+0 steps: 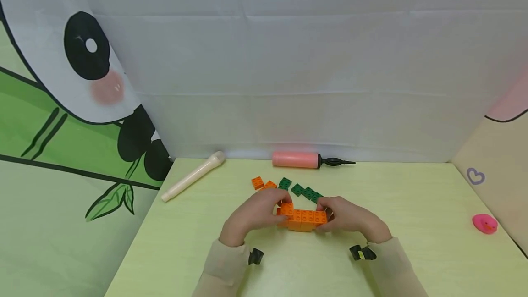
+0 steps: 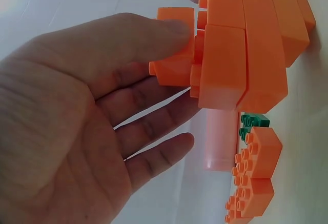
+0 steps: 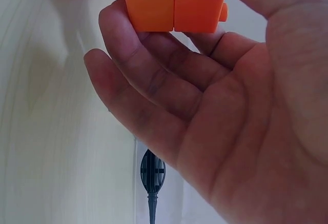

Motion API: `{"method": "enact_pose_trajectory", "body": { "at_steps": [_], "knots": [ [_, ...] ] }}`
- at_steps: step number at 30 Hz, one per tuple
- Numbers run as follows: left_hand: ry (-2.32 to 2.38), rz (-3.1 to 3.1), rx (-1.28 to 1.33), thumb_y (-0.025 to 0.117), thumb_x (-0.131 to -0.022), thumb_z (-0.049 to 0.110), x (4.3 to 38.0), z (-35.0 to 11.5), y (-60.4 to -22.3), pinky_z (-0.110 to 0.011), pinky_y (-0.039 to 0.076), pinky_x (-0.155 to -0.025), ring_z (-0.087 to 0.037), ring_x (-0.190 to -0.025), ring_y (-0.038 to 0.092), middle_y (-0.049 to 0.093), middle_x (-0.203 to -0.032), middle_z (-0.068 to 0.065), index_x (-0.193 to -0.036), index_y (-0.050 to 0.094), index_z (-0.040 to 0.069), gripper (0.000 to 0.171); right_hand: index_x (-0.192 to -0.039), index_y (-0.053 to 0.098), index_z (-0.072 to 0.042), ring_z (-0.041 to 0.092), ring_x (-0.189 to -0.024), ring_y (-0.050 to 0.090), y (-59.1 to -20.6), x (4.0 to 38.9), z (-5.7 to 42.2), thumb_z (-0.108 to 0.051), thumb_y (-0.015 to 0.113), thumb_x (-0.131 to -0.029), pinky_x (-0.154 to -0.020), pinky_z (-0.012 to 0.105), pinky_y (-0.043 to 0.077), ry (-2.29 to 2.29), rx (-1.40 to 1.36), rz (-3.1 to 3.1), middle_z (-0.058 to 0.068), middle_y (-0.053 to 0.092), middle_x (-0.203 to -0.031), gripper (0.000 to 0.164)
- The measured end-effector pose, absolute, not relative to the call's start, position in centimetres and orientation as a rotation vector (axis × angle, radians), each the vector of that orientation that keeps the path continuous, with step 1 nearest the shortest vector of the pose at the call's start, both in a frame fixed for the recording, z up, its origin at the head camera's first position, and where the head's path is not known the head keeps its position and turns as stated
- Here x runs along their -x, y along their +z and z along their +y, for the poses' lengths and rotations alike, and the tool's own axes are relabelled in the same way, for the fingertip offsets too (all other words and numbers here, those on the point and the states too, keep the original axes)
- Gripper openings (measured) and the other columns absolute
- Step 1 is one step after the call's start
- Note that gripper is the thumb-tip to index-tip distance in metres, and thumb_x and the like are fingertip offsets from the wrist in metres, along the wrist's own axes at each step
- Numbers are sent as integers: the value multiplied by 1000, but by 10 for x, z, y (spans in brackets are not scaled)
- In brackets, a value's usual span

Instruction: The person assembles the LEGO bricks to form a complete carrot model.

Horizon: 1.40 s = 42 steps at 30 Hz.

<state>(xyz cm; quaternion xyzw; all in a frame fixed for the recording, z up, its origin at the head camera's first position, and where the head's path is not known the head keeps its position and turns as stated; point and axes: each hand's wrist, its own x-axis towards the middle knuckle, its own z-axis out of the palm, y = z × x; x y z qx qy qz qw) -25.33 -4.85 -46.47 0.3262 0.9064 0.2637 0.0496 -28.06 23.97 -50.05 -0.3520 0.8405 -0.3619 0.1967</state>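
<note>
My left hand (image 1: 256,214) pinches a small orange toy brick (image 2: 174,70) between thumb and fingers. That brick is right against the studs at the left end of an orange brick build (image 1: 304,220); whether it is pressed fully down I cannot tell. The build is made of several orange bricks joined in layers, studs facing up in the head view. At its right end, my right hand (image 1: 348,214) grips it with thumb and fingers. In the right wrist view two orange brick ends (image 3: 171,6) show between the thumb and fingers.
Behind the hands lie loose orange bricks (image 1: 257,183) and several green bricks (image 1: 308,192). Farther back are a pink hand pump (image 1: 295,160) with a black nozzle and a pale stick (image 1: 194,177). A pink rubber duck (image 1: 484,223) sits at the table's right edge.
</note>
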Motion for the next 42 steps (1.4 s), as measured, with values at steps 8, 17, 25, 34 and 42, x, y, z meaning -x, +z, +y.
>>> {"method": "enact_pose_trajectory", "body": {
  "at_steps": [8, 17, 25, 34, 42],
  "knots": [
    [762, 2767, -1001, 82, -88, 14, 252, -46, -466, -28, 49, -85, -14, -90, 58, 63, -100, 11, -109, 69, 18, 25, -95, 60, -13, 16, -81, 63, -499, 280, 239, -16, 87, -86, -74, 28, 55, -1028, 978, 2343, -5, 63, -89, 28],
    [725, 2773, -1025, 83, -90, 16, 247, -46, -465, -27, 47, -81, -13, -86, 54, 61, -97, 8, -105, 67, 17, 21, -96, 60, -13, 15, -81, 63, -500, 275, 236, -16, 86, -86, -74, 28, 55, -1022, 957, 2355, -5, 62, -89, 28],
    [640, 2829, -1070, 85, -88, 16, 242, -48, -466, -26, 45, -73, -11, -80, 51, 58, -91, 8, -102, 66, 17, 24, -95, 59, -11, 15, -80, 63, -500, 267, 232, -14, 86, -85, -72, 27, 55, -1057, 954, 2348, -3, 62, -88, 29],
    [569, 2888, -1105, 89, -85, 19, 239, -50, -467, -25, 42, -67, -10, -71, 49, 60, -85, 8, -98, 67, 17, 26, -96, 60, -13, 13, -79, 61, -503, 262, 228, -16, 86, -86, -72, 27, 54, -1046, 921, 2371, -4, 62, -88, 29],
    [543, 2929, -1126, 92, -81, 20, 236, -50, -468, -24, 42, -65, -9, -68, 49, 59, -81, 9, -95, 69, 17, 28, -94, 59, -11, 10, -74, 57, -505, 257, 225, -15, 87, -85, -68, 26, 50, -1045, 923, 2385, -6, 58, -82, 30]
  ]
}}
